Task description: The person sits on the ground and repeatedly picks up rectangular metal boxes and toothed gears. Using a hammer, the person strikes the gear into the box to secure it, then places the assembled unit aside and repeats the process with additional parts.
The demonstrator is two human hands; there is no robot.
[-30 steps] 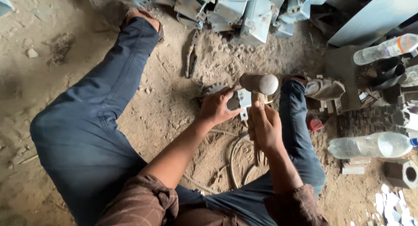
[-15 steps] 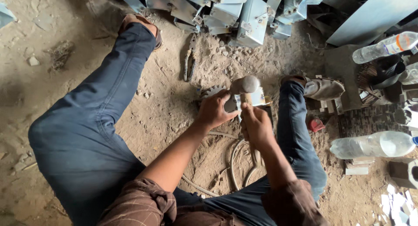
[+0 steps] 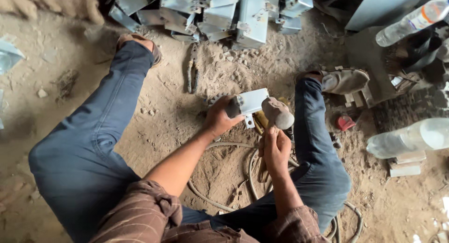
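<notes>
Here your left hand [image 3: 220, 117] is clenched around the near end of a small grey metal bracket [image 3: 250, 102], which you hold just above the dirt floor [image 3: 187, 126] between your spread legs. Its long side runs across the view from left to right and rises slightly toward the right, with a small tab hanging from its lower edge. Your right hand [image 3: 276, 149] is closed tight on the wooden handle of a hammer [image 3: 277, 113]. The handle runs up and away from you, and the blunt, worn head sits against the right end of the bracket, touching it or just short of it; you cannot tell which from this angle.

Room is narrow. Your right leg and its shoe [image 3: 343, 80] close in the right side near the hammer head, and a pale hose [image 3: 220, 196] loops over the ground under your right wrist. To the left of the bracket the sandy ground lies open as far as your left leg. Farther out in front of you a pair of pliers [image 3: 191, 73] lies on the sand, its length pointing away from you, and beyond it a heap of metal brackets [image 3: 224, 14] fills the top edge. Two clear plastic bottles [image 3: 411, 137] lie well apart to your right, with a small red object [image 3: 345, 123] on the dirt between them and your right knee.
</notes>
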